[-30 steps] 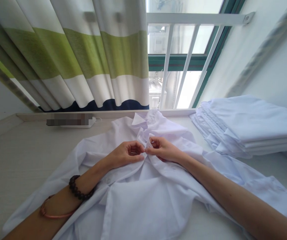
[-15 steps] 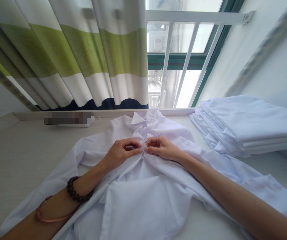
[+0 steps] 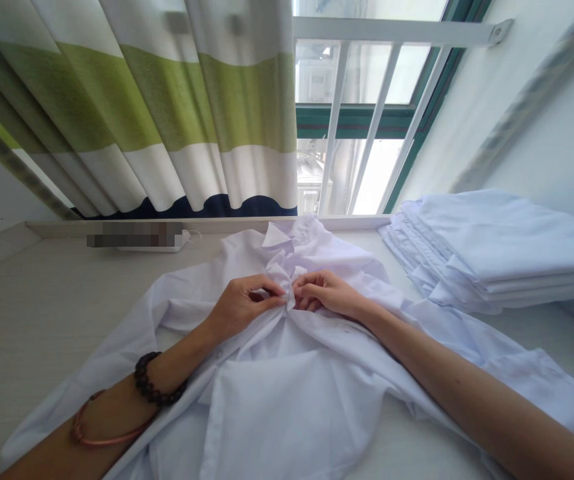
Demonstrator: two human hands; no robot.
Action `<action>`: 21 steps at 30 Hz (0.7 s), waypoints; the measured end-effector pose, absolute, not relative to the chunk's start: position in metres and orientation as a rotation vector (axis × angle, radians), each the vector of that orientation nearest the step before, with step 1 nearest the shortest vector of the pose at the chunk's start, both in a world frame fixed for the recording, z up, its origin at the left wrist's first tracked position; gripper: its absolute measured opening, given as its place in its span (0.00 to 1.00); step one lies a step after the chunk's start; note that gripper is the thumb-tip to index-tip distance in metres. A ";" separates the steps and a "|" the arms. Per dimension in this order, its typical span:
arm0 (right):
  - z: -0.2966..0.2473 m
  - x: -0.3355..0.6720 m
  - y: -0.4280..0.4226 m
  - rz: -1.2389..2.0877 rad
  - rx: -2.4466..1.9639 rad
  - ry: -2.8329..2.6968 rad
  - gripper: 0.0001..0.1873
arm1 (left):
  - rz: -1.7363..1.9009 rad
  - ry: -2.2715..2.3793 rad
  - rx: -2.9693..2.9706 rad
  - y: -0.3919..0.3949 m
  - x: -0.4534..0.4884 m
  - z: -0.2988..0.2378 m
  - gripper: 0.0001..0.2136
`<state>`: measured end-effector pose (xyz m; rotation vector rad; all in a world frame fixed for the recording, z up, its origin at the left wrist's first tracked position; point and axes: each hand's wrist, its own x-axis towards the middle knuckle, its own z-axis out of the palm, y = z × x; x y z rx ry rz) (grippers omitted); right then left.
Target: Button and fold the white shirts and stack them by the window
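A white shirt [image 3: 291, 400] lies spread and rumpled on the pale table [image 3: 41, 320], its collar [image 3: 279, 237] toward the window. My left hand [image 3: 244, 303] pinches the shirt's front edge just below the collar, fingers closed on the cloth. My right hand [image 3: 324, 293] pinches the opposite front edge, fingertips almost touching the left ones. A dark bead bracelet [image 3: 154, 383] and a copper bangle [image 3: 97, 427] sit on my left forearm, which rests on the shirt.
A stack of folded white garments [image 3: 497, 250] stands at the right by the wall. A white power strip [image 3: 141, 240] lies at the table's back edge. Behind hang a green-and-white striped curtain [image 3: 157, 113] and a barred window [image 3: 361, 120].
Both hands stay pinched together on the shirt front, shifting only slightly. The cloth between the fingertips has bunched a little more.
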<state>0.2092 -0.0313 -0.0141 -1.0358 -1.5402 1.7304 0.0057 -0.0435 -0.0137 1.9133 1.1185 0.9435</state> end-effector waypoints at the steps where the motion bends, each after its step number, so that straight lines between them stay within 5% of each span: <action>1: -0.014 0.209 -0.031 1.740 -1.027 -1.537 0.07 | 0.952 1.113 1.920 -0.044 0.006 -0.014 0.09; 21: -0.016 0.214 -0.032 1.712 -0.867 -1.882 0.18 | 0.918 1.013 2.099 -0.043 0.004 -0.016 0.04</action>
